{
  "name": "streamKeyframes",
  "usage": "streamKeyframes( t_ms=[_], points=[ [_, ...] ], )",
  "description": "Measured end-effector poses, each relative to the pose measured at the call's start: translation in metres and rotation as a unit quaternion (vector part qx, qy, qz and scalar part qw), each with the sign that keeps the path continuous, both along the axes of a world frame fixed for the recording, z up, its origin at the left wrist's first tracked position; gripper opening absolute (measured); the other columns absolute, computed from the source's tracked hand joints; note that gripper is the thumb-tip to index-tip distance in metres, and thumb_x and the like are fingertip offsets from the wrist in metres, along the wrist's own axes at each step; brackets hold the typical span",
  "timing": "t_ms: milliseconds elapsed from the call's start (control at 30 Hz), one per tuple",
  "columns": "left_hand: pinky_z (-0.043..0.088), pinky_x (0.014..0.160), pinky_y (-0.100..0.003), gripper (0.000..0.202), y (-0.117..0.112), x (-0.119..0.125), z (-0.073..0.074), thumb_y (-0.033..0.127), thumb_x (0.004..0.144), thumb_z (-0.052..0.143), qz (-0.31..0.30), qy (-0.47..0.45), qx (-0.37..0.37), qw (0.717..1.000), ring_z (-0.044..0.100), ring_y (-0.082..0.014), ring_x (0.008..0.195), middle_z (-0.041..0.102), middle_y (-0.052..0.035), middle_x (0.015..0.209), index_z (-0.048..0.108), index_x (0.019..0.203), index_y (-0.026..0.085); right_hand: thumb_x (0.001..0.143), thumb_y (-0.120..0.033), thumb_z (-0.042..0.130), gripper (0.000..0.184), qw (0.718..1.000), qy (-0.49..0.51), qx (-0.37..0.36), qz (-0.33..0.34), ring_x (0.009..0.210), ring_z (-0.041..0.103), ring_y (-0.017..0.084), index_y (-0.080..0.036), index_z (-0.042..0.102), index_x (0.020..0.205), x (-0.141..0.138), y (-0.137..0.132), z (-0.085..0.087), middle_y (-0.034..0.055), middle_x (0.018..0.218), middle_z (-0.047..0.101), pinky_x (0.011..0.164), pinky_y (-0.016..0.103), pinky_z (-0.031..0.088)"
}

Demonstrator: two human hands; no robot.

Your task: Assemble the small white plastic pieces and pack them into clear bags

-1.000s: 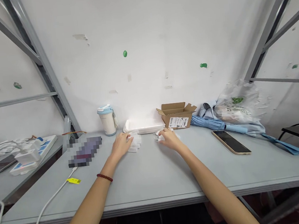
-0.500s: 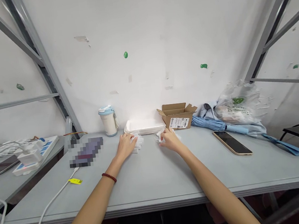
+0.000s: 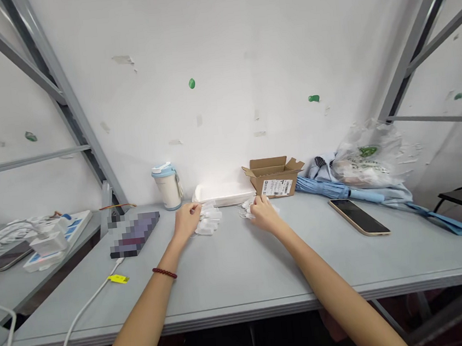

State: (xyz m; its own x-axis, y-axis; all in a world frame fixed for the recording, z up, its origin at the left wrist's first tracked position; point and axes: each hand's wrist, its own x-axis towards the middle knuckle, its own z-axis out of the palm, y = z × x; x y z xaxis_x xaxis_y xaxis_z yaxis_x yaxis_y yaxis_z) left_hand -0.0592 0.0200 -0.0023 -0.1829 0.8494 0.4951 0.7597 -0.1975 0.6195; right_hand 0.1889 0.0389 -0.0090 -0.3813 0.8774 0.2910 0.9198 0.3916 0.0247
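On our table [image 3: 241,271] | left hand [image 3: 185,222] by clear packs [image 3: 209,216] | right hand [image 3: 264,213] by white bits [image 3: 246,209] | fingers [image 3: 256,205] pinching: we can't tell

Whitish translucent pieces [image 3: 209,219], grey tabletop [image 3: 233,272], brown carton [image 3: 274,175], blue-lidded cream cup [image 3: 167,192], dark red bracelet [image 3: 164,273]

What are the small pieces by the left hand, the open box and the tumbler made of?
Small pieces: translucent, whitish, slightly shiny, so probably thin plastic; too small to be sure.
Open box: matte brown with creased, splayed flaps; looks like cardboard.
Tumbler: smooth cream body, blue lid; lid likely plastic, body could be plastic or coated metal.
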Motion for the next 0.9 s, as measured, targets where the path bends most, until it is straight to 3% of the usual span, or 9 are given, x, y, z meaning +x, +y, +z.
streamKeyframes(
  t_ms=[133,267,500,700,900],
  points=[
    [0.038,0.063,-0.026,0.027,-0.002,-0.007,0.005,0.037,0.074,0.049,0.019,-0.056,-0.004,0.998,0.055,-0.0189,0.069,0.065,-0.0026,0.066,0.067,0.069,0.018,0.073,-0.010,0.058,0.018,1.000,-0.027,0.004,0.008,0.101,0.042,0.031,-0.014,0.069,0.087,-0.004,-0.001,-0.001,0.0186,0.102,0.054,0.078,0.037,0.037],
    [0.040,0.065,-0.027,0.027,-0.003,-0.006,0.008,0.037,0.073,0.049,0.009,-0.073,-0.018,0.997,0.057,-0.0194,0.071,0.067,-0.0034,0.069,0.067,0.070,0.017,0.074,-0.011,0.057,0.017,0.999,-0.025,-0.010,0.027,0.103,0.042,0.031,-0.011,0.067,0.088,-0.007,-0.003,0.000,0.0186,0.104,0.054,0.081,0.037,0.037],
    [0.042,0.068,-0.027,0.028,-0.012,0.012,0.010,0.036,0.075,0.051,-0.108,-0.050,-0.008,0.993,0.059,-0.0185,0.075,0.071,-0.0055,0.083,0.069,0.080,0.016,0.080,-0.017,0.053,0.015,0.977,0.180,0.006,0.117,0.095,0.048,0.022,-0.014,0.058,0.093,-0.011,-0.004,0.004,0.0104,0.099,0.057,0.084,0.033,0.039],
    [0.043,0.070,-0.027,0.034,-0.019,0.020,0.011,0.032,0.076,0.053,-0.158,0.011,0.008,0.987,0.058,-0.0178,0.081,0.068,-0.0052,0.089,0.066,0.105,0.018,0.082,-0.019,0.050,0.012,0.948,0.266,0.018,0.172,0.091,0.051,0.020,-0.015,0.055,0.092,-0.018,-0.006,0.000,0.0093,0.094,0.059,0.082,0.032,0.039],
    [0.045,0.076,-0.031,0.024,-0.014,0.023,0.002,0.031,0.080,0.051,-0.189,0.055,0.016,0.980,0.060,-0.0187,0.080,0.070,-0.0056,0.087,0.069,0.092,0.019,0.088,-0.022,0.038,0.020,0.910,0.357,-0.107,0.184,0.077,0.055,0.016,-0.016,0.057,0.089,-0.023,-0.004,-0.003,0.0055,0.083,0.063,0.072,0.028,0.039]
  ],
)
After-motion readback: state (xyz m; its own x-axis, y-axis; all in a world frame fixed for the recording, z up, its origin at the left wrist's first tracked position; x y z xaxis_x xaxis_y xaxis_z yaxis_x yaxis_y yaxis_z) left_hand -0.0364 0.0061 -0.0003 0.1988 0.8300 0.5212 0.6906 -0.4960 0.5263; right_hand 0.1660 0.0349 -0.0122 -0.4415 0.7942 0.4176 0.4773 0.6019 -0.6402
